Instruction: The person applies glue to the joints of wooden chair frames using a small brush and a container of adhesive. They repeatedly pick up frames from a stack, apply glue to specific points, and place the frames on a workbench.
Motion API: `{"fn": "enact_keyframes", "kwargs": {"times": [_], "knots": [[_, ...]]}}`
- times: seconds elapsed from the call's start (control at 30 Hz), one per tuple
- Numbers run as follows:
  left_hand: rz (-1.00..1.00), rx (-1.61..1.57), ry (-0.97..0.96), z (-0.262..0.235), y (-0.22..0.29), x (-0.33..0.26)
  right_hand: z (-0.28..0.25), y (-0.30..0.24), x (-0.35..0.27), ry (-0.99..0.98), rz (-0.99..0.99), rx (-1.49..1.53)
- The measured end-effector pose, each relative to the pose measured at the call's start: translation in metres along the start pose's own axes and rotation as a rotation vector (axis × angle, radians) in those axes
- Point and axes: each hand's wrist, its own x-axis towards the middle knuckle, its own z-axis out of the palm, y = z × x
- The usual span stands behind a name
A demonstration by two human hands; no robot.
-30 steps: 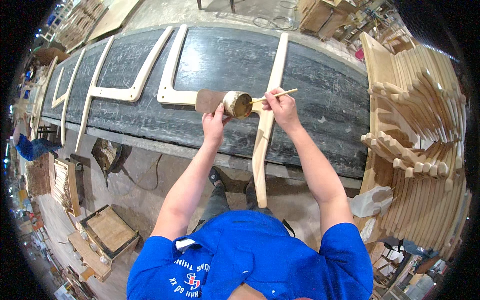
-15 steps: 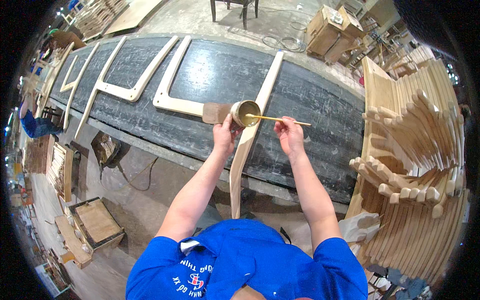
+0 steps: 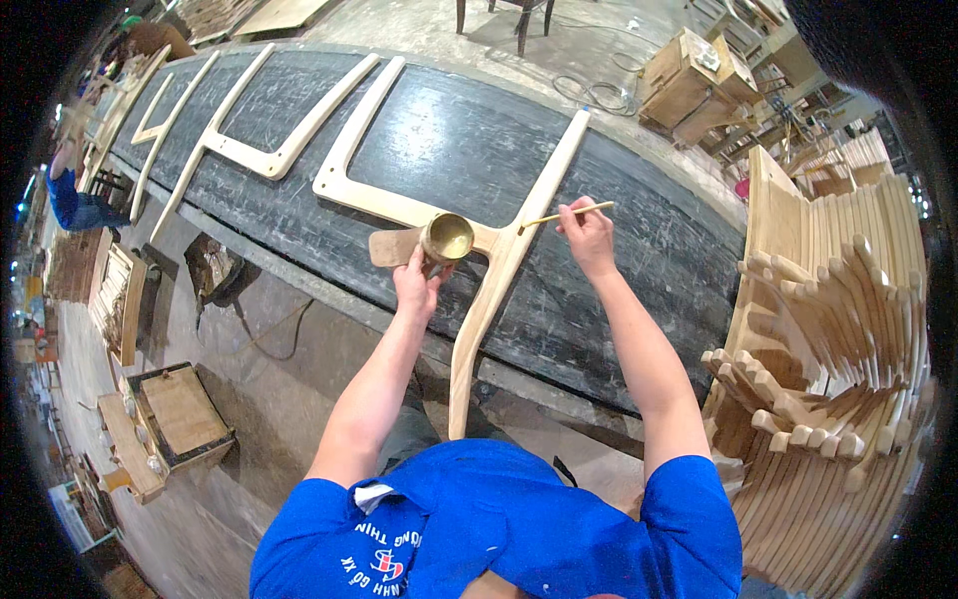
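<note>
Scuffed black-topped workbench (image 3: 639, 285) supports a pale branching wooden frame (image 3: 504, 262), its long leg (image 3: 465, 374) overhanging the edge towards six o'clock. At the joint's nine o'clock, the left hand (image 3: 416, 288) grips a round open cup (image 3: 426, 243); at three, the right hand (image 3: 587, 240) pinches a thin yellow stick (image 3: 542, 219). Careless tilting could spill the cup's yellowish contents (image 3: 449, 236) onto the wood.

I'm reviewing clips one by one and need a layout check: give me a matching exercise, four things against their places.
1. Thin stick
2. Round can
3. Black worktop
4. Stacked wooden parts

A. At the picture's right side
B. Under the wooden frames
C. In the right hand
D. In the left hand

Right pairs: 1-C, 2-D, 3-B, 4-A
</note>
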Motion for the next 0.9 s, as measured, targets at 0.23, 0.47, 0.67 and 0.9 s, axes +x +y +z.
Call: {"fn": "enact_keyframes", "kwargs": {"times": [0.23,0.47,0.67,0.9], "knots": [[0.023,-0.034,0.062,-0.044,0.018,-0.017,0.016,0.007,0.016,-0.167,-0.221,-0.201],[0.061,-0.038,0.059,-0.073,0.026,-0.031,0.040,0.006,0.012,-0.343,-0.312,-0.359],[0.036,-0.033,0.036,-0.075,0.035,-0.021,0.034,0.016,0.028,-0.218,-0.233,-0.270],[0.009,-0.007,-0.031,-0.082,0.048,0.003,0.045,0.023,0.026,-0.246,0.013,-0.160]]}}
